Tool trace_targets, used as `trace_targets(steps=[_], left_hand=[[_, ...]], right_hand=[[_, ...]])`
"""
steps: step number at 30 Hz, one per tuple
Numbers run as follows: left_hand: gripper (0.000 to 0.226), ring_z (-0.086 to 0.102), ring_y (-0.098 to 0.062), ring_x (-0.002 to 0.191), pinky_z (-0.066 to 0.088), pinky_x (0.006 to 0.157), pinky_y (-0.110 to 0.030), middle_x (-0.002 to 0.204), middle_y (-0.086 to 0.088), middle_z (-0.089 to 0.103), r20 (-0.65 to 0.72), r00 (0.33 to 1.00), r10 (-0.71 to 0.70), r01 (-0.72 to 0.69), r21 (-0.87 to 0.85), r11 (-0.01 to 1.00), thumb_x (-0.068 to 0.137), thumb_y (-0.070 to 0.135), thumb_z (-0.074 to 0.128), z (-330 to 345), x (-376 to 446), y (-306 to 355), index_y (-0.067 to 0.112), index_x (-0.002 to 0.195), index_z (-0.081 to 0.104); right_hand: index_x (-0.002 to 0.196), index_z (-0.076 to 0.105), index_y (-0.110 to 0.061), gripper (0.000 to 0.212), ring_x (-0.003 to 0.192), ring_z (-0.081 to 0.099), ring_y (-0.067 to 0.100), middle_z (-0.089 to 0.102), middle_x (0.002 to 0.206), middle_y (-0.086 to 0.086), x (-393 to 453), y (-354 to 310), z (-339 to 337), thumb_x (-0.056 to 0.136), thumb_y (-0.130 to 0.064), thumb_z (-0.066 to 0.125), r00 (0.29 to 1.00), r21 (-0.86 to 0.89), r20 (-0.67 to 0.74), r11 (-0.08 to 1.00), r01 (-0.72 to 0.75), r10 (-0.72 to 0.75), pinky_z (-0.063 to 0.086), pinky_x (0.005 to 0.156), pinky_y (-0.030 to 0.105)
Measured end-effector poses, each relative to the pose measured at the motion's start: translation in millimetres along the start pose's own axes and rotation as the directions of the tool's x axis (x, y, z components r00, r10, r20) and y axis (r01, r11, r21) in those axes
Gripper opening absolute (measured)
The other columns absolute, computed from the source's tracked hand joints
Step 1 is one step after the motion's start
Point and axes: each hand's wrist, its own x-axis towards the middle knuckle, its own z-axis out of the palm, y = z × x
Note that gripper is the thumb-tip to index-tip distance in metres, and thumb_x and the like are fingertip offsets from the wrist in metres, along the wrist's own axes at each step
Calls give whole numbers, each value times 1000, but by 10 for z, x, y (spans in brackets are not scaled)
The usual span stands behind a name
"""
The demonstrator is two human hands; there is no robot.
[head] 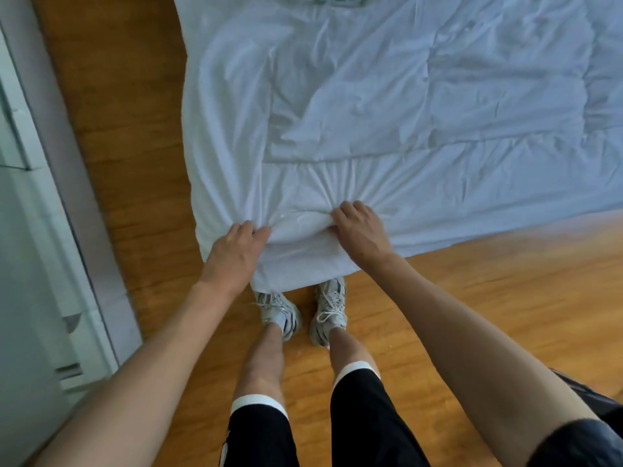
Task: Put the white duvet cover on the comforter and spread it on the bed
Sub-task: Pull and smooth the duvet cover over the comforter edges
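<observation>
Low in the frame's centre both hands, left hand (236,252) and right hand (359,229), pinch a bunched corner of the white duvet cover (387,123), which seemingly already holds the comforter and fills the upper right, still rumpled and needing smoothing.

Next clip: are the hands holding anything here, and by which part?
Both hold the white fabric bedding at its near corner edge: the left hand grips it beside the bunched fold, and the right hand grips that fold.
</observation>
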Motion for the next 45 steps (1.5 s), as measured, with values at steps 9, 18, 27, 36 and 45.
trace_targets(steps=[9,18,27,36,45], left_hand=[[47,57,-28,69,45,43,-32,81,-10,52,214,974,-74,62,64,996,51,-4,81,-122,-558,758,11,93,65],[42,47,-30,116,43,93,-38,126,-12,49,412,873,-261,231,123,965,91,5,38,-710,-1091,1014,12,131,48],[38,47,-29,119,41,93,-39,131,-11,48,392,862,-321,350,-3,937,97,16,42,-1597,-1599,1331,11,135,47],[40,51,-23,116,45,94,-36,130,-6,49,404,875,-267,328,-88,941,99,20,40,-1866,-1820,560,14,138,46],[37,46,-28,122,43,96,-41,130,-9,48,454,879,-146,185,-42,982,98,22,39,-2560,-1603,-1255,14,134,46]], right_hand=[[105,56,-10,26,90,51,26,53,101,8,-800,-9,-224,82,-5,66,932,-69,362,997,43,-15,49,79,37],[137,42,-14,42,129,36,30,39,140,11,-1264,-440,-887,98,-27,49,866,38,489,989,-142,106,35,104,38],[133,50,-16,40,119,50,29,56,130,10,-1956,-641,-1874,97,-33,48,755,131,581,880,-456,305,44,93,39],[132,52,-16,41,114,58,24,61,127,6,-1616,-1039,-2037,96,-34,47,644,36,617,801,-598,453,47,85,32],[133,51,-15,39,109,59,25,60,128,7,1,-2416,-2250,99,-34,46,634,220,563,644,-733,530,46,86,34]])
